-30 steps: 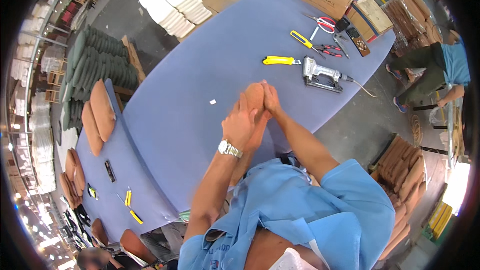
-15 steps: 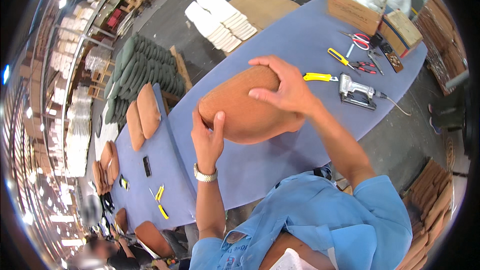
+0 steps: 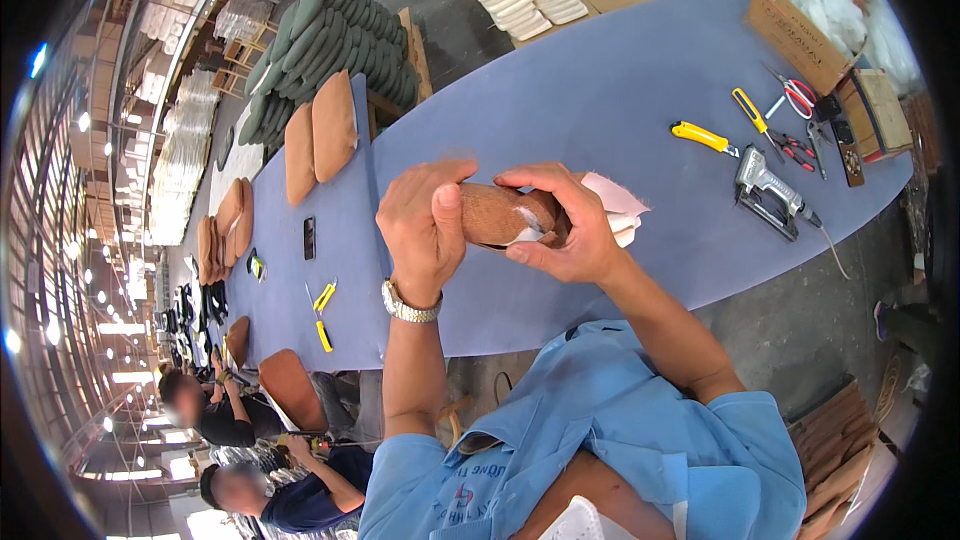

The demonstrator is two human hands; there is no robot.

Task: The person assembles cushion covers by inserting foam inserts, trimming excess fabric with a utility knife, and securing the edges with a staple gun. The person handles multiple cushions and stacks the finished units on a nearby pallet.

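Note:
Between my hands, above the blue table (image 3: 560, 100), is a brown upholstered cushion (image 3: 487, 217), turned nearly edge-on. White and pale pink material shows at its open edge, past my right hand. My left hand (image 3: 418, 230), with a metal watch at the wrist, clasps the cushion's left end. My right hand (image 3: 565, 225) grips the other end, thumb below and fingers over the top. Much of the cushion is hidden by my hands. To the right lie a yellow utility knife (image 3: 703, 136) and a silver staple gun (image 3: 770, 195) with a hose.
Pliers (image 3: 793, 150), red-handled scissors (image 3: 798, 97) and a cardboard box (image 3: 800, 25) occupy the table's right end. Brown cushions (image 3: 322, 135), a phone (image 3: 309, 238) and yellow cutters (image 3: 322, 315) lie on the left. Two co-workers (image 3: 290, 500) are at lower left. Green cushions (image 3: 335, 45) are stacked beyond.
The cushion has been tipped from showing its broad brown face to edge-on, exposing pale material. My right hand has shifted down onto its edge. The view has swung, so the table tools appear farther right.

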